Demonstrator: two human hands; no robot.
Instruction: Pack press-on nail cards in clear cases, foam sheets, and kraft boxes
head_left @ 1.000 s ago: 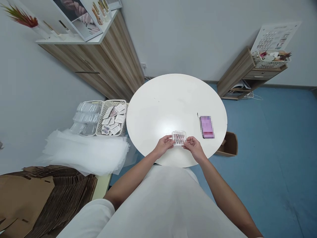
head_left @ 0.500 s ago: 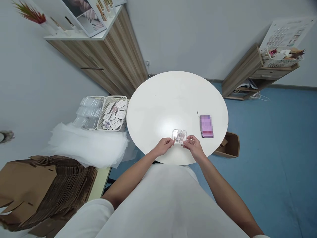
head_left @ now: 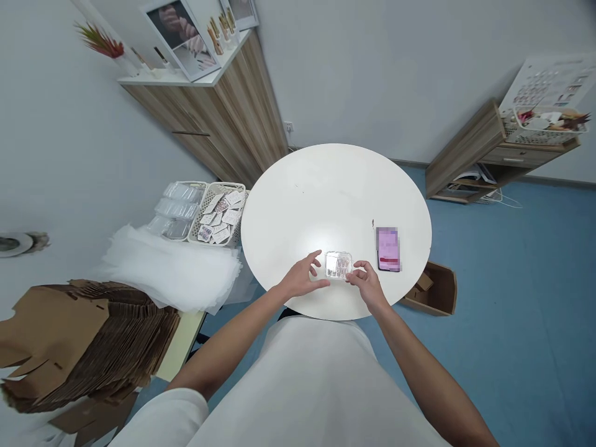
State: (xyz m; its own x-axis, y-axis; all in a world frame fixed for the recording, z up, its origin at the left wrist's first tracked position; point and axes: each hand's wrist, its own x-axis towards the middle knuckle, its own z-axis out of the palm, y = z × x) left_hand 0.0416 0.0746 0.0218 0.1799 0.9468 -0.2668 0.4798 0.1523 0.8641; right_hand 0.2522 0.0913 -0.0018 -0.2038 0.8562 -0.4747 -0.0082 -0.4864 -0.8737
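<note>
A small clear plastic case [head_left: 338, 265] with several press-on nails visible inside is near the front edge of the round white table [head_left: 321, 186]. Its lid catches a bright glare. My right hand [head_left: 367, 284] pinches the case at its lower right corner. Just left of the case is my left hand [head_left: 303, 276], open, with thumb and fingers spread apart and nothing in them. To the right on the table lies a phone [head_left: 388, 249] with a pink-purple blurred screen.
Left of the table stand a white basket of printed cards [head_left: 218, 214], clear plastic cases [head_left: 176, 208], white foam sheets [head_left: 170, 267] and stacked brown cardboard [head_left: 125, 341]. An open cardboard box [head_left: 435, 288] sits on the floor at right. A wooden cabinet [head_left: 223, 118] stands behind.
My left hand has let go of the case and opened, moving slightly left. My right hand still grips the case. The whole view has shifted a little.
</note>
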